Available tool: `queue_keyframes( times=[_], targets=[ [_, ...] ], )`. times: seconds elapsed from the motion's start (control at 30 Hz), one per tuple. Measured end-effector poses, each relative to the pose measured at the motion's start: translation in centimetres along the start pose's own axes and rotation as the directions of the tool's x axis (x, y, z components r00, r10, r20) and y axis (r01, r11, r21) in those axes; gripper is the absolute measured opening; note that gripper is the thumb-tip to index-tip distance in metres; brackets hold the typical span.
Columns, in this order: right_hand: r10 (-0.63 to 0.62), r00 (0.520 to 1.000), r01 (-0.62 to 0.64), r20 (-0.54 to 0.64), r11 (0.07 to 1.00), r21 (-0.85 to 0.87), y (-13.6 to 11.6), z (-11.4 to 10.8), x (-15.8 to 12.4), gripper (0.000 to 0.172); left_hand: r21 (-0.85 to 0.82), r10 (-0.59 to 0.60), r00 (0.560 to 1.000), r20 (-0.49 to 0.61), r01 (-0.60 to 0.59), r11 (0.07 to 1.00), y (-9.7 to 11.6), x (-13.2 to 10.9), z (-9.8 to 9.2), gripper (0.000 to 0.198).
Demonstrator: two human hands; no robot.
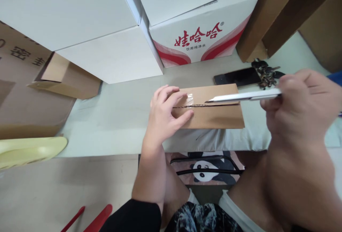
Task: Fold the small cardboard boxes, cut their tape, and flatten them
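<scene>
Carton (213, 119) on pale cloth-covered surface (120, 121); white boxes (109, 54), phone (237, 77) and keys (266, 76) behind, floor (66, 178) below; left hand (166, 109) on carton, fingers spread; right hand (300, 107), fingers closed around knife (253, 96)

Soft, even light leaves a glint on the clear tape (190, 99), while the right hand (301, 107) looks blurred.
</scene>
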State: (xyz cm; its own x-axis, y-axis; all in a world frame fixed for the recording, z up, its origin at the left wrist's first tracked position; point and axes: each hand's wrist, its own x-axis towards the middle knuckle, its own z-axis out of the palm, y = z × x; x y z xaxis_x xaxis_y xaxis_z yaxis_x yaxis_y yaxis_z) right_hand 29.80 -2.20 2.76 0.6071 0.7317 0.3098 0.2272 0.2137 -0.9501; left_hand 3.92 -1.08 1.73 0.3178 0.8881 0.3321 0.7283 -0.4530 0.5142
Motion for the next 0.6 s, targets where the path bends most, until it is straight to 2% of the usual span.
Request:
queue_keyframes(
  times=[0.07, 0.13, 0.37, 0.5, 0.6],
  targets=[
    [0.163, 0.982, -0.137, -0.092, 0.961, 0.241, 1.2, 0.2, 0.6, 0.018, -0.011, -0.008, 0.999, -0.037, 0.008, 1.0, 0.0, -0.1, 0.0, 0.034],
    [0.263, 0.958, -0.213, -0.118, 0.922, 0.324, 2.2, 0.3, 1.1, 0.013, -0.029, -0.027, 0.997, -0.077, 0.025, 0.999, 0.0, -0.2, -0.1, 0.031],
    [0.461, 0.883, -0.413, -0.085, 0.851, 0.324, 5.0, 0.0, 1.7, 0.011, -0.091, -0.061, 0.983, -0.176, 0.045, 0.995, 0.2, -0.4, -0.4, 0.044],
    [0.505, 0.862, -0.478, -0.037, 0.836, 0.27, 7.4, 0.2, 1.7, 0.018, -0.143, -0.111, 0.963, -0.244, 0.077, 0.987, -0.2, -0.3, -0.5, 0.037],
    [0.513, 0.858, -0.503, 0.022, 0.831, 0.238, 9.0, 0.4, 1.3, 0.027, -0.19, -0.124, 0.959, -0.255, 0.076, 0.979, -0.9, -0.3, -0.6, 0.031]
  ],
)
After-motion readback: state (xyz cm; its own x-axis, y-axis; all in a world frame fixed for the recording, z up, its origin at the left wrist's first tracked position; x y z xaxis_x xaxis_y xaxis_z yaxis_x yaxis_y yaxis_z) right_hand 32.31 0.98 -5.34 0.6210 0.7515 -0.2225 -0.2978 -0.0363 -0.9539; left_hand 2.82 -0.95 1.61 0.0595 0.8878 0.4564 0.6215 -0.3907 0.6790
